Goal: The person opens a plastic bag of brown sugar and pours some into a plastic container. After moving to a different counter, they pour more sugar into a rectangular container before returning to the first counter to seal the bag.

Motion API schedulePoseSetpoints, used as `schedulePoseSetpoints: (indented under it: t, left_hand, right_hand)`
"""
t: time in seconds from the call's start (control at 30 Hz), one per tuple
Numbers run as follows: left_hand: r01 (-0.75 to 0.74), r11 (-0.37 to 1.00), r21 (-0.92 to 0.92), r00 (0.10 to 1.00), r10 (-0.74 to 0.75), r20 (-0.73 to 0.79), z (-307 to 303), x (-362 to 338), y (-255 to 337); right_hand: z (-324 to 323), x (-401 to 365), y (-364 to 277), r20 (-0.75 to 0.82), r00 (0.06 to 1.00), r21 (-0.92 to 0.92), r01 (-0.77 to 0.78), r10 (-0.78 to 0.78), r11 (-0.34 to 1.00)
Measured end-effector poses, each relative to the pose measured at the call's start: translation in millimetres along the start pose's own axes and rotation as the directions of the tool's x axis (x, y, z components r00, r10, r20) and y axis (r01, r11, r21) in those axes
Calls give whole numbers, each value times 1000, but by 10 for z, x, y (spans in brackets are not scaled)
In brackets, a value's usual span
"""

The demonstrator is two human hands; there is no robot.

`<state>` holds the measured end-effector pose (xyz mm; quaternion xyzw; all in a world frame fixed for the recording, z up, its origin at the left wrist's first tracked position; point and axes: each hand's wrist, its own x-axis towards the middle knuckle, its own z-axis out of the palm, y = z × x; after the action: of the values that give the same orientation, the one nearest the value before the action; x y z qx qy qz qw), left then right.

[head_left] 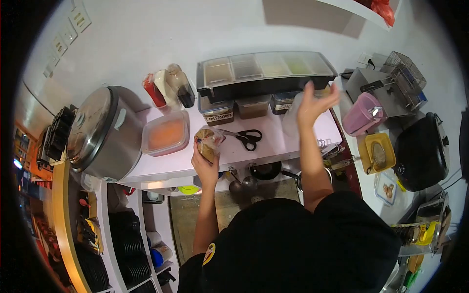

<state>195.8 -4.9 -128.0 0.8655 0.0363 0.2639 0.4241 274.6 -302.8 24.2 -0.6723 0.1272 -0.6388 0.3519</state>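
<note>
One small clear plastic bag of brown, lumpy food point(209, 141) sits in the person's left hand point(205, 167), just to the rice-cooker side of the black-handled scissors point(247, 138) that lie on the pale counter point(278, 146). The fingers are closed around the bag's lower half from below, so it stands up out of the palm, touching the counter's edge or just above it; I cannot tell which.

From where I stand it looks light and soft. The thin film would crumple and could slide under a loose hold, and the contents look as if they could crush if squeezed. Cradling it from underneath, as now, or pinching the gathered top seems the safest hold.

On the other side of the scissors, the right hand point(316, 101) is raised with fingers spread and nothing in it. It is near a translucent plastic tub point(292, 117), though contact is unclear. Beyond the scissors stands a long black condiment tray with a clear lid point(266, 73). Well past the bag from the scissors is a big stainless steel rice cooker point(105, 129).
</note>
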Motion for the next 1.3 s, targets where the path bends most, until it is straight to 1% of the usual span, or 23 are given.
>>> schedulePoseSetpoints:
  t: [0.07, 0.17, 0.2, 0.27, 0.33, 0.43, 0.5, 0.53, 0.63, 0.7, 0.73, 0.83, 0.87, 0.9, 0.97, 1.0, 1.03, 1.07, 1.1, 1.13, 1.17, 1.27, 1.3]
  left_hand:
    - [-22, 999, 31, 1000, 22, 8, -9, 7, 51]
    - [-68, 995, 68, 998, 68, 6, -15, 0, 41]
    - [-48, 996, 77, 999, 47, 13, -13, -13, 32]
    - [-53, 996, 76, 999, 52, 11, -8, -16, 18]
    - [-63, 997, 49, 998, 63, 12, -25, -26, 50]
    - [-73, 996, 51, 997, 72, 22, -39, -12, 72]
    - [-38, 997, 73, 999, 35, 40, -44, -45, 56]
    - [-49, 996, 73, 998, 47, 36, -40, -33, 48]
    - [-54, 995, 82, 998, 52, 31, -33, -61, 26]
    - [-46, 994, 96, 999, 43, 31, -24, -55, 4]
    - [-48, 994, 95, 999, 46, 25, -13, -53, -12]
    - [-57, 993, 101, 998, 56, 14, 15, -67, -65]
    - [-56, 993, 108, 998, 55, 11, 15, -75, -74]
    - [-53, 992, 114, 999, 52, 6, 29, -77, -61]
    - [-46, 992, 116, 999, 45, 13, 15, -62, 1]
    - [-41, 992, 123, 999, 39, 16, -12, -70, 9]
    - [-39, 991, 126, 999, 37, 19, -27, -86, 2]
    - [-39, 991, 129, 999, 37, 19, -22, -87, 1]
    - [-39, 991, 130, 999, 37, 18, -17, -79, 0]
    - [-45, 990, 131, 999, 44, 12, -15, -76, -9]
    - [-52, 990, 131, 999, 52, 9, -11, -76, -17]
    - [-52, 988, 143, 999, 51, 10, -4, -79, 2]
    - [-48, 987, 152, 999, 47, 11, -9, -73, 3]
  right_hand:
    - [-112, -515, 226, 67, 998, -140, 11, -2, 990]
    - [-277, -921, 432, 136, 981, -176, -113, 138, 978]
    - [-317, -985, 501, 155, 973, -170, -144, 171, 975]
    - [-363, -1088, 632, 143, 951, -255, -231, 273, 939]
    - [-417, -1104, 801, 232, 891, -365, -291, 390, 884]
    - [-399, -1105, 850, 252, 860, -232, -392, 444, 890]
    - [-454, -1133, 840, 237, 856, -183, -424, 459, 887]
    - [-451, -1126, 819, 234, 856, -156, -436, 462, 887]
    - [-458, -1193, 678, 113, 849, -49, -514, 516, 856]
    - [-457, -1120, 468, 155, 848, 135, -526, 507, 840]
    - [-481, -1017, 305, 173, 849, 226, -527, 499, 819]
    - [-406, -373, -211, 38, 974, 292, -226, 225, 929]
    - [-358, -64, -262, 96, 990, 144, -114, 100, 983]
    - [-270, 309, -450, 42, 997, 262, -66, 57, 963]
    - [-44, 1174, -926, -84, 995, 554, 6, 49, 832]
    - [89, 1582, -1134, -117, 993, 627, 52, 27, 778]
    - [238, 2003, -1260, -248, 952, 584, 294, -178, 756]
    - [406, 2409, -1324, -175, 954, 608, 300, -244, 735]
    - [608, 2751, -1401, -233, 940, 455, 333, -250, 826]
    - [611, 2944, -1649, -117, 952, 513, 301, -283, 803]
    - [826, 3174, -1687, -53, 974, 478, 218, -219, 851]
    - [1212, 3533, -1819, 24, 987, 234, 147, -157, 961]
    - [1277, 3568, -1840, 108, 980, 215, 139, -165, 967]
